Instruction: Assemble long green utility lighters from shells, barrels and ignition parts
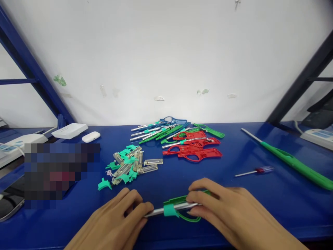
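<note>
Near the front of the blue table, a metal tube [159,211] lies along a green lighter shell [177,200], with a teal plastic piece [170,210] around the tube. My left hand [125,215] pinches the tube's left end. On the right, my right hand [218,205] has its fingers closed over the green shell and the tube's other end. The shell's right part is hidden under those fingers. Behind my left hand is a pile of clear fuel tanks [153,161] and loose teal pieces [104,184].
Red shells [192,151], green shells [213,132] and blue shells [177,120] with metal tubes lie near the wall. To the right are a screwdriver [264,169] and a long green lighter [293,161]. A white case [91,136], white box [69,131] and phone [11,199] are left.
</note>
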Motion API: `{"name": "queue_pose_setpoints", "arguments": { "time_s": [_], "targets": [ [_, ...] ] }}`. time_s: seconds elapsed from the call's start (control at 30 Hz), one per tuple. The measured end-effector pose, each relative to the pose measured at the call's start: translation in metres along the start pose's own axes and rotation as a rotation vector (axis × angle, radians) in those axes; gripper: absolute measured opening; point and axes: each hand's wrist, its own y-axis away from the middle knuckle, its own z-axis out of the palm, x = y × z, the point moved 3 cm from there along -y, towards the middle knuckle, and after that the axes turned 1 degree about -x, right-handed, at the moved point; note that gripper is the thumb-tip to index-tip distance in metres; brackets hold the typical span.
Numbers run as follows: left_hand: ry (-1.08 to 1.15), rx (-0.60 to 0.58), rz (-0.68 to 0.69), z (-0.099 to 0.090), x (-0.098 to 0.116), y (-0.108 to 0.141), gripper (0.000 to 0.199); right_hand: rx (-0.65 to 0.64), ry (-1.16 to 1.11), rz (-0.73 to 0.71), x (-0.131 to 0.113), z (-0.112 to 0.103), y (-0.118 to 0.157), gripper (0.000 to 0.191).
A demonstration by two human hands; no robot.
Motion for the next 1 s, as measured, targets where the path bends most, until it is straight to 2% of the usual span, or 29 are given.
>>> {"name": "queue_pose_setpoints", "arguments": {
  "time_s": [0.23, 0.47, 0.57, 0.77, 1.0],
  "targets": [
    [0.038, -0.113, -0.109, -0.018, -0.027, 0.014, 0.028, 0.053, -0.125, 0.006, -0.007, -0.015, -0.026, 0.017],
    [0.064, -0.260, -0.199, -0.012, -0.030, 0.026, 0.036, -0.109, -0.310, 0.056, -0.001, -0.007, -0.026, 0.026],
    [0.046, -0.258, -0.182, -0.012, -0.029, 0.025, 0.031, -0.148, -0.357, 0.078, -0.001, -0.002, -0.025, 0.028],
    [0.051, -0.188, -0.138, -0.014, -0.028, 0.020, 0.034, -0.073, -0.329, 0.068, -0.005, 0.000, -0.028, 0.024],
    [0.087, -0.175, -0.125, -0.013, -0.028, 0.022, 0.037, -0.064, -0.326, 0.049, -0.003, 0.002, -0.026, 0.025]
  ]
}}
